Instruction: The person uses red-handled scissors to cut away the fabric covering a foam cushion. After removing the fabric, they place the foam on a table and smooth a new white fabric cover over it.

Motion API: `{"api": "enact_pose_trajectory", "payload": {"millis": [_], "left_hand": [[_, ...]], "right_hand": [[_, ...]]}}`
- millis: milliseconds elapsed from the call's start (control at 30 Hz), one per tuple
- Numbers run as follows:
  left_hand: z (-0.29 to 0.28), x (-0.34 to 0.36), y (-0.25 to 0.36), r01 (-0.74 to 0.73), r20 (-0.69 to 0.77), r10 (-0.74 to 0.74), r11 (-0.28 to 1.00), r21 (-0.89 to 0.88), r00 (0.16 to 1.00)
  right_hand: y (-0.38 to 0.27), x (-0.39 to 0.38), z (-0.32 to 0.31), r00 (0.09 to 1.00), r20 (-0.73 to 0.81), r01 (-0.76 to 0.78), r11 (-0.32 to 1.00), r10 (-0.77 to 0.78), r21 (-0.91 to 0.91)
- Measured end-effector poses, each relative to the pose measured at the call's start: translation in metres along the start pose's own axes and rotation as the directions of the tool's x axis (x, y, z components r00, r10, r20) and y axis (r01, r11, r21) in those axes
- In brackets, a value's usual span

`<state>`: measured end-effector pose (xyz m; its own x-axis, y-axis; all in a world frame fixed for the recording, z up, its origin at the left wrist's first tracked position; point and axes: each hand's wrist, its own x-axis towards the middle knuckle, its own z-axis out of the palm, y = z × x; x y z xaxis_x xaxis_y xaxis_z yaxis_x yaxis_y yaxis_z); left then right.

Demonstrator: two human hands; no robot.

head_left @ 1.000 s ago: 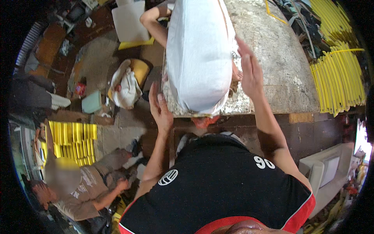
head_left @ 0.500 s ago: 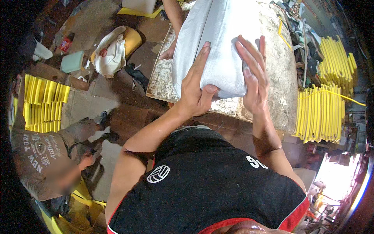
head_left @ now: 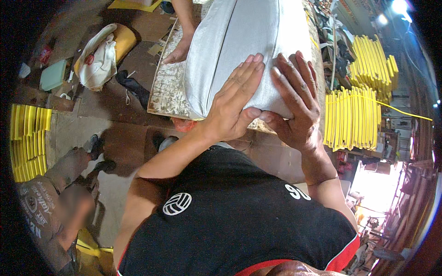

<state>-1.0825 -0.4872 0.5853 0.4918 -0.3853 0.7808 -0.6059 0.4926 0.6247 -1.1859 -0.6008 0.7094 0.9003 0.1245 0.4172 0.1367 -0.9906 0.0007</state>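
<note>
A long, padded piece covered in pale grey-white fabric, with lengthwise seams, lies on a worn wooden table. My left hand lies on its near end, fingers stretched out and pressed to the fabric. My right hand is on the same end toward the right, fingers extended and slightly spread, its thumb close to my left thumb. Another person's hand rests on the table beside the piece's left side.
Yellow slab stacks stand at right and left. A cream-and-tan padded piece and dark cloth lie on the floor. A co-worker is low at the lower left, near my left arm.
My hands have moved from apart, either side, onto the fabric piece's near end, now closer together and more on top. The view has shifted, showing more of the room's right side.
</note>
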Motion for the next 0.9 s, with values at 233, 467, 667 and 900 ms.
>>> {"api": "enact_pose_trajectory", "payload": {"millis": [233,467,667,900], "left_hand": [[0.012,-0.041,-0.028,0.026,0.077,-0.033,0.996,0.084,0.996],[0.011,-0.060,-0.030,0.107,0.093,-0.122,0.982,0.155,0.988],[-0.013,-0.096,-0.060,0.251,0.047,-0.263,0.951,0.182,0.964],[-0.050,-0.085,-0.036,0.432,0.031,-0.462,0.850,0.300,0.887]], "right_hand": [[-0.017,-0.001,-0.004,0.990,0.126,-0.038,0.987,0.058,-0.155],[-0.022,-0.005,-0.022,0.998,0.027,-0.063,0.974,0.059,0.217],[0.016,-0.018,-0.041,0.859,-0.284,-0.039,0.608,0.427,0.793],[-0.022,-0.007,0.119,0.655,-0.507,-0.035,0.693,0.560,0.720]]}}
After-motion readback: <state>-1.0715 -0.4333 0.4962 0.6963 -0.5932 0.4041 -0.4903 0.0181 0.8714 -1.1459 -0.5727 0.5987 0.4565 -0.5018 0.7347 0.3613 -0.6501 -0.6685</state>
